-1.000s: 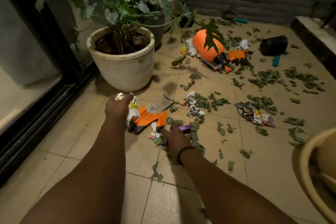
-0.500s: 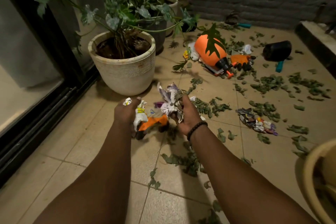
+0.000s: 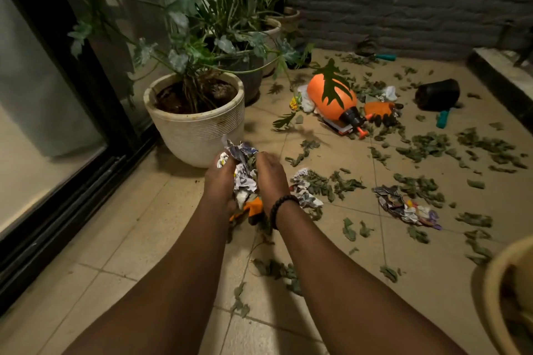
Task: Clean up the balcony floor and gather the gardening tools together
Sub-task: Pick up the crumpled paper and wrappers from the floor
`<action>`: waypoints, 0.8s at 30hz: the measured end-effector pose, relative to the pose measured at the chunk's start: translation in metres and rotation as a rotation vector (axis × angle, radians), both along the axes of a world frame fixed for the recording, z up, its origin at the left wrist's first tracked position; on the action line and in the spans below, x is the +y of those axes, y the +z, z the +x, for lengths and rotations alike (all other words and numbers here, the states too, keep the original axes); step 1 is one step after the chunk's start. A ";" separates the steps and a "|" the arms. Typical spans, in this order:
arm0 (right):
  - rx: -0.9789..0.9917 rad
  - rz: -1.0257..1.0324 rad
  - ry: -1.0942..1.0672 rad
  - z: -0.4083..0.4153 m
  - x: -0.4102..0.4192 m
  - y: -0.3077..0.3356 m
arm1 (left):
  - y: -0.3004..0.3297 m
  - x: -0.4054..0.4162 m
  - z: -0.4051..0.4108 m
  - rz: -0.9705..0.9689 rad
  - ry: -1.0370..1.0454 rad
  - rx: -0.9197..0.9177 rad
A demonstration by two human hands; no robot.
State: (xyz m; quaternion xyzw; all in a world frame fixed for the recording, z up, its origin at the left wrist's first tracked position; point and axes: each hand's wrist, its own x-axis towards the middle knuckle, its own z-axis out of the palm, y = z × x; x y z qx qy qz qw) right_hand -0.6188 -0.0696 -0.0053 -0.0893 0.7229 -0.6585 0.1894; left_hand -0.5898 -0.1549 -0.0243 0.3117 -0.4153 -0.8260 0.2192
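Hands together low over tiled floor (image 3: 150, 242): left hand (image 3: 220, 181) and right hand (image 3: 271, 174) both curled round one wad of crumpled paper (image 3: 243, 173) w/ leaves mixed in. Orange glove (image 3: 253, 209) on floor just under wrists. More paper scraps (image 3: 305, 196) just right, dry leaves (image 3: 427, 147) all over. White plant pot (image 3: 199, 130) behind hands. Further back: orange spray bottle (image 3: 328, 98) on its side, 2nd orange glove (image 3: 380, 111) beside it, teal-handled tool (image 3: 442, 118) near a black pot (image 3: 438, 94).
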 end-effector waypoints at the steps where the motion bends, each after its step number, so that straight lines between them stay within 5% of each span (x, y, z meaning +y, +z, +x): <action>1: 0.032 0.034 -0.011 0.001 -0.002 0.002 | 0.002 0.000 -0.002 0.002 -0.012 0.000; 7: 0.103 0.010 -0.033 -0.005 -0.010 0.020 | 0.023 0.007 -0.014 0.142 -0.114 0.136; 18: 0.245 0.009 -0.005 -0.011 -0.008 0.022 | 0.018 0.009 -0.023 -0.020 -0.232 0.331; 24: 0.247 0.016 -0.013 -0.009 -0.014 0.010 | 0.022 0.011 -0.029 -0.233 -0.069 0.149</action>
